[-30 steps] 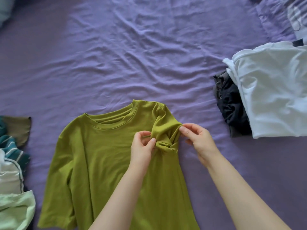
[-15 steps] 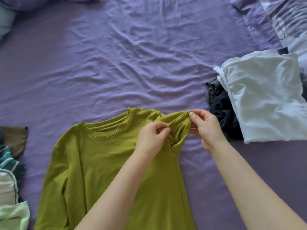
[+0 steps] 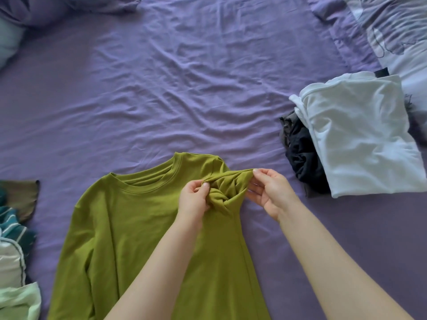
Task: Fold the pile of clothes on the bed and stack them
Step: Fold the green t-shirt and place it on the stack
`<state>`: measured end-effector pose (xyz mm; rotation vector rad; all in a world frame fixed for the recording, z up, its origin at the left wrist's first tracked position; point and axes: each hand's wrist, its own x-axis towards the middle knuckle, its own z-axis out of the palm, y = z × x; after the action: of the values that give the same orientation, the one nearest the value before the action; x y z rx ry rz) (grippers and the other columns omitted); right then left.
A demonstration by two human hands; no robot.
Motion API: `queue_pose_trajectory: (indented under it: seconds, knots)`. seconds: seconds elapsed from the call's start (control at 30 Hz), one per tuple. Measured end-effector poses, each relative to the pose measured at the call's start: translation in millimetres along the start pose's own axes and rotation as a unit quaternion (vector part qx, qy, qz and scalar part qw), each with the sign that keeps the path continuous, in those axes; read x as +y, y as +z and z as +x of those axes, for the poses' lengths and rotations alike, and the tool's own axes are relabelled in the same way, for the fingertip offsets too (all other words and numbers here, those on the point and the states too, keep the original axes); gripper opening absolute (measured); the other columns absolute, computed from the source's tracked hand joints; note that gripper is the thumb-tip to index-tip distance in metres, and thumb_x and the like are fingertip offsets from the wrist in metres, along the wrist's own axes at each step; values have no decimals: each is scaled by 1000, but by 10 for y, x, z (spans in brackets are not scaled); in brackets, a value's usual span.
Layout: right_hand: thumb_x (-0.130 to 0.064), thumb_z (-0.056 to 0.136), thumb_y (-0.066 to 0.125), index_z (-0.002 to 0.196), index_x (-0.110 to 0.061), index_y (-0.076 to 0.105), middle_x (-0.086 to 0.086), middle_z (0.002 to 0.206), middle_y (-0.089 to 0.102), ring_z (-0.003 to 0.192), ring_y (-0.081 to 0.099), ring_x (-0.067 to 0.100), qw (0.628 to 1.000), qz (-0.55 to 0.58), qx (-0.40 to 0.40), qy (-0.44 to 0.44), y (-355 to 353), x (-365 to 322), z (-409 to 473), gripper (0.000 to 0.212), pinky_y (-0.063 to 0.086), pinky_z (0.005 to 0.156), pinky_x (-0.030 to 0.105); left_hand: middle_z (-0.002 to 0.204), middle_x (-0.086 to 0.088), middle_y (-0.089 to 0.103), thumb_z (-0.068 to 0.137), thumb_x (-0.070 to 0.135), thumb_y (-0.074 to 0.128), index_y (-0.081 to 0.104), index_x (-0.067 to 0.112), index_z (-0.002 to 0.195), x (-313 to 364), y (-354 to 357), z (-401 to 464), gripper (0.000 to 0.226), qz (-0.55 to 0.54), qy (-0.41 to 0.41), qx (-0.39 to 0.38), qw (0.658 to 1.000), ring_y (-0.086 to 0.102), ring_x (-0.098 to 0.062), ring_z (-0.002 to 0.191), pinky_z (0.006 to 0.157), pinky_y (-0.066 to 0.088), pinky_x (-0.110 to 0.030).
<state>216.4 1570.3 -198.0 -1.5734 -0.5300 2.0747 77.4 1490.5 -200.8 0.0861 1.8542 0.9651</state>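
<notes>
Since half a second ago, sleeve (image 3: pixel 227 188) pulled flatter rightward, pinched by left hand (image 3: pixel 193 199) and right hand (image 3: pixel 269 192) on one green shirt (image 3: pixel 129 227) at lower centre of bed (image 3: pixel 161 88); one white fold (image 3: pixel 360 139) atop one dark garment (image 3: pixel 300 153) right; one pile (image 3: pixel 13 250) lower left.

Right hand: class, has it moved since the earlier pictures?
Yes. Pinching the green shirt by its sleeve, the right hand has shifted outward, away from the collar and toward the folded white shirt.

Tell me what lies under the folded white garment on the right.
A crumpled black garment pokes out from beneath the folded white garment's left edge. How far it extends underneath, or anything else there, is covered.
</notes>
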Motion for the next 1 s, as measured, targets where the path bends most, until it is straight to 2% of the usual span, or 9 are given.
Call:
queue_pose_trajectory:
  seconds: [0.1,0.17,0.27,0.33,0.53,0.67,0.77,0.87,1.0]
  knots:
    - [-12,102,39,91,-10,48,10,79,64,62,64,16,999,-34,15,-5,37,-23,73,14,53,46,25,91,1,57,88,22,66,59,25,90,-54,-33,-55,7,174,177,97,964,55,-10,78,71,45,-23]
    - [-13,102,38,93,-11,47,9,79,65,59,64,14,999,-54,7,-7,52,-4,99,13,52,45,24,85,6,55,83,31,71,64,29,86,-13,12,-102,7,231,277,92,928,53,-5,78,69,39,-18]
    - [-13,102,38,92,-11,47,8,76,66,57,67,13,999,-48,-5,5,45,24,114,14,52,45,24,90,5,56,79,38,74,71,26,99,30,108,-109,24,344,246,-2,906,55,-11,87,77,43,-24]
    - [-12,102,38,90,-10,48,8,73,67,55,68,13,999,-43,-7,12,12,57,118,16,53,46,25,94,5,56,80,35,72,71,25,101,32,124,-110,23,396,218,-9,892,56,-15,95,78,42,-26]
    - [-11,101,40,87,-12,47,11,83,63,62,64,18,991,-122,46,-33,-100,27,187,16,55,50,30,92,6,53,76,32,77,75,27,88,303,155,-136,13,301,241,5,923,54,-10,92,79,39,-22]
    - [-10,94,51,85,-12,51,16,89,62,80,63,31,930,-307,81,-186,-131,-38,188,9,53,71,43,74,5,60,76,30,75,69,25,75,650,340,-117,8,267,201,-38,942,55,-12,68,65,44,-26]
    - [-19,93,58,86,-15,57,1,78,62,72,61,15,934,-225,89,-263,-173,-113,44,8,52,70,35,66,-1,51,87,25,68,60,15,77,835,492,-94,16,174,109,-101,973,43,-18,59,58,36,-26]
    - [-33,84,64,89,-20,63,-3,79,68,73,64,8,968,-126,-24,-217,-150,-108,-122,14,54,66,26,73,-8,54,96,27,56,58,14,78,854,621,-125,23,105,39,-163,980,50,-20,63,61,43,-27]
    - [-15,91,60,90,-25,69,-2,85,71,82,64,11,952,-161,21,-259,-262,-136,-167,14,54,73,29,76,-4,58,99,21,50,64,12,91,724,683,-170,18,5,6,-175,984,53,-15,66,65,43,-28]
